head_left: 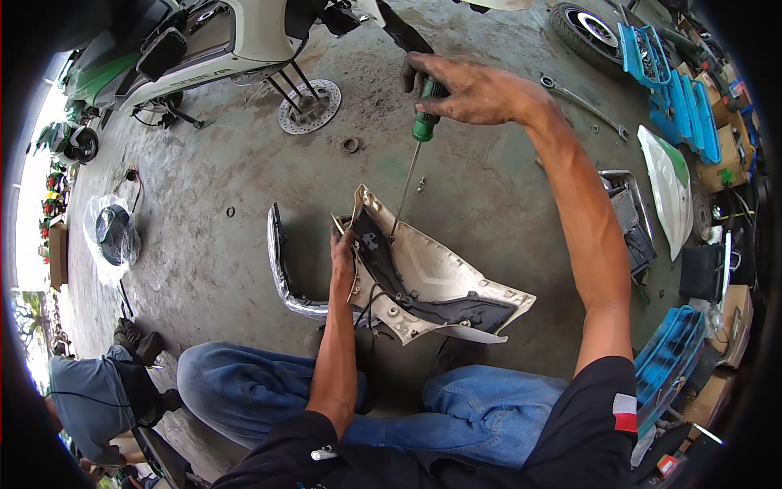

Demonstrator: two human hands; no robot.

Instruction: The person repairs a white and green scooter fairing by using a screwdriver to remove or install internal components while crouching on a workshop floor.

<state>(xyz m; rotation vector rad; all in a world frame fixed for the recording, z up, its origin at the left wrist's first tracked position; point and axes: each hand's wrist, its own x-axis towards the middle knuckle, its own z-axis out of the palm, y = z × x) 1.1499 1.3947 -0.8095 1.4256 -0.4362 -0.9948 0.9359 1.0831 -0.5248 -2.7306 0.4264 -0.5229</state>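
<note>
A white plastic motorcycle fairing panel [432,266] with a black inner piece [376,244] rests tilted in front of my knees, its inside facing up. My left hand [342,257] grips the panel's left edge, fingers closed and partly hidden by it. Above it, my right hand [468,88] is wrapped round the green handle of a screwdriver [423,122]. The long shaft slants down, and its tip meets the panel near the black piece. Dark cables [371,305] hang at the panel's lower left. Left of it lies a curved, silvery trim piece [277,253].
A motorcycle [244,57] stands far left, with a brake disc [309,107] beneath. A ring [350,145] and a wrench [585,107] lie on the floor. Blue toolboxes [669,359], a wheel [586,33] and a white-green panel [666,187] line the right. Another person [94,399] is lower left.
</note>
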